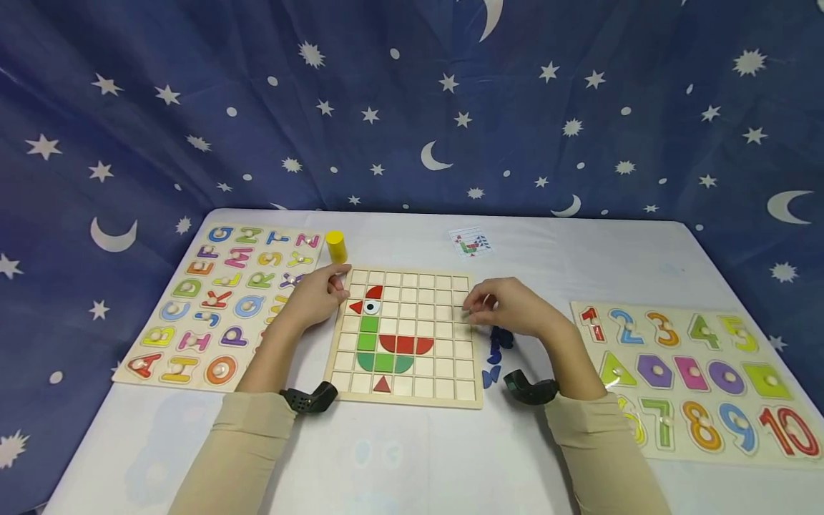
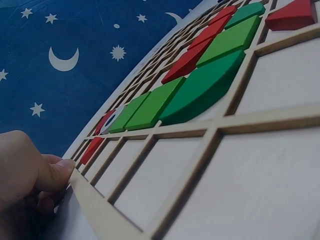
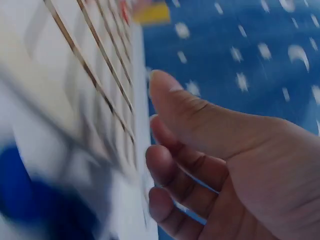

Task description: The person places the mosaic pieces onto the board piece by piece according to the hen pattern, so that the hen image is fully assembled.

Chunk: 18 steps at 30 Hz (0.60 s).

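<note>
Across white table (image 1: 412, 458), our left hand (image 1: 315, 297) steadies the grid board (image 1: 444, 390), right hand (image 1: 508, 309) loosely curled, empty beside it; rooster half-built, blue pieces (image 1: 496, 354) unplaced.

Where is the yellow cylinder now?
In the head view, the yellow cylinder stands on the table between the alphabet board and the grid board, behind the left hand.

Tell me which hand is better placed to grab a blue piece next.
Right, probably. The right hand hovers at the grid board's right edge, just above the loose blue pieces beside it. The left hand rests on the board's far left corner, across the board from them.
</note>
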Motion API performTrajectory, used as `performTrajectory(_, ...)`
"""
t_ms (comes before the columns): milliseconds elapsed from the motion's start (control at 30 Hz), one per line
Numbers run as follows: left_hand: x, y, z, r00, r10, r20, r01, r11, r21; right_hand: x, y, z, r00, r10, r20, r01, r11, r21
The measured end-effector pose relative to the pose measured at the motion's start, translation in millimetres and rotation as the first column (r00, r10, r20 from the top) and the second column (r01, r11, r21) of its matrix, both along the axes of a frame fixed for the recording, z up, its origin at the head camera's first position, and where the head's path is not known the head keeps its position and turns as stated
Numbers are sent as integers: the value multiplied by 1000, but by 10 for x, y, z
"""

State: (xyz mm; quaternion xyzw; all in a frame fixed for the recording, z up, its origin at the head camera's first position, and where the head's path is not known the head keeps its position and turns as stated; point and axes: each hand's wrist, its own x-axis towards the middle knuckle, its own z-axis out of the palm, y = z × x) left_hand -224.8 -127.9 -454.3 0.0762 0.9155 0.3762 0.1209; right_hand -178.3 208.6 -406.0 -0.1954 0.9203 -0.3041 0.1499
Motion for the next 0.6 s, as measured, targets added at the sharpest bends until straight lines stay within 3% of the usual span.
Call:
performTrajectory(200,15,-24,2,1000,8,4,-8,1000,8,64,-422,-114,985,171,-25,-169,983,74)
performTrajectory(367,13,-15,-3,1000,6,7,-6,1000,6,112,-522,-174,987,153,-47,-146,981,125)
performTrajectory(600,-5,-6,7,1000,8,6,-8,1000,4,119,-540,-192,987,140,-79,-131,985,111)
